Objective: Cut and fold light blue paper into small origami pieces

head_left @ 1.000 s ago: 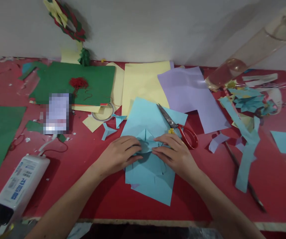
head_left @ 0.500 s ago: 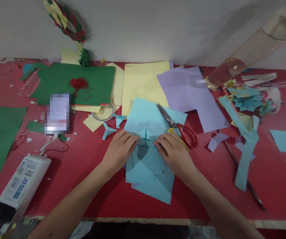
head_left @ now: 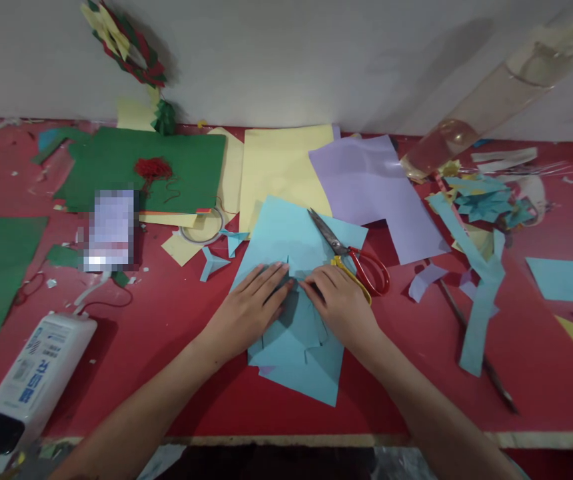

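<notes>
My left hand [head_left: 249,307] lies with its fingers stretched out over a folded piece of light blue paper [head_left: 294,327], its thumb a little apart from them. Opposite it, my right hand [head_left: 341,300] pinches the same piece near its middle, thumb and index finger closed. The fingers cover most of the fold. Underneath are larger light blue sheets [head_left: 271,227]. Just beyond my right hand, red-handled scissors [head_left: 371,267] rest on these sheets, with a yellow handle [head_left: 354,280] beside them. Small folded blue paper pieces [head_left: 211,263] lie left of the sheets.
Green [head_left: 186,160], yellow [head_left: 286,160] and purple sheets [head_left: 366,173] lie along the wall. A phone [head_left: 111,230] and a white power strip [head_left: 36,373] are at left. On the right are a clear bottle [head_left: 481,113], blue strips [head_left: 479,320] and a thin stick [head_left: 496,380].
My left hand has shifted right and its fingers now lie flat across the fold. My right hand has moved slightly left, bringing both sets of fingertips closer together. The raised peak is mostly covered.
</notes>
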Motion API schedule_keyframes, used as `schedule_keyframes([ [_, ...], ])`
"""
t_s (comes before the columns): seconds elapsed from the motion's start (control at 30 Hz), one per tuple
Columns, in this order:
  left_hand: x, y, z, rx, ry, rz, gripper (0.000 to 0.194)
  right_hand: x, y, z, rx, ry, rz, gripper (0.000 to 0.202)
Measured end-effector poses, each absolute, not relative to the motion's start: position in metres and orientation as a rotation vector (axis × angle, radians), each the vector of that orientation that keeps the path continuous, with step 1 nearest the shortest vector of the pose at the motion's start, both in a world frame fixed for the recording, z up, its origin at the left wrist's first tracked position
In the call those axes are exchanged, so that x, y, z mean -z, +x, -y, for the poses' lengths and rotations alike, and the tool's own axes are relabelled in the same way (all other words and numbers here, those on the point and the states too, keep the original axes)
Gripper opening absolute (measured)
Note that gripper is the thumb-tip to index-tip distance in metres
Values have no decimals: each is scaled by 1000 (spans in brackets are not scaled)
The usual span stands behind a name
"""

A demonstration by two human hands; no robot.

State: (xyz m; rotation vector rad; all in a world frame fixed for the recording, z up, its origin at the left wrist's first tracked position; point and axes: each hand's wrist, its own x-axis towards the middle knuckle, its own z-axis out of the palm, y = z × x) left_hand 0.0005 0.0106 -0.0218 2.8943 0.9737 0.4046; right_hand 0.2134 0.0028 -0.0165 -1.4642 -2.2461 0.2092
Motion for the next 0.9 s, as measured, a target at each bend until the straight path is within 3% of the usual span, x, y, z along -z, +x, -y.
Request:
schedule_keyframes([
  [0.27,17,6,-10,-355,2933,-928,32,18,215,-3,-247,-1470,2248,16],
  [0.6,18,7,-10,-240,2893,-930,46,15,218,-1,-390,-1535,2119,3],
  [0.73,20,6,-10,-212,2902,-937,47,14,224,0,-447,-1426,2133,8],
  [0.9,21,6,-10,-157,2905,-964,51,14,226,1,-336,-1351,2221,6],
])
